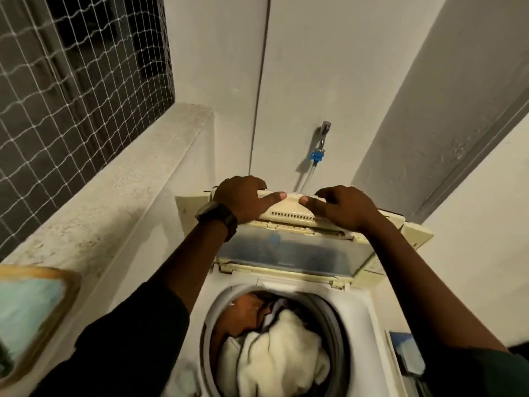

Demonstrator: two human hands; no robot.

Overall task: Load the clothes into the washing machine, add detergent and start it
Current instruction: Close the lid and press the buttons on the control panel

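Both hands point(294, 206) grip raised lid point(292, 213).

Clothes point(274, 348) in drum point(333, 319); folded lid point(294, 250) upright behind; tap point(325, 130) on wall point(315, 67) beyond; ledge point(114, 190) left.

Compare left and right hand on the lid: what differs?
The left hand has a dark watch at the wrist; the right hand has a bare wrist. The left sits slightly higher in frame than the right. Both grip the top edge of the folded-up washing machine lid, thumbs pointing inward.
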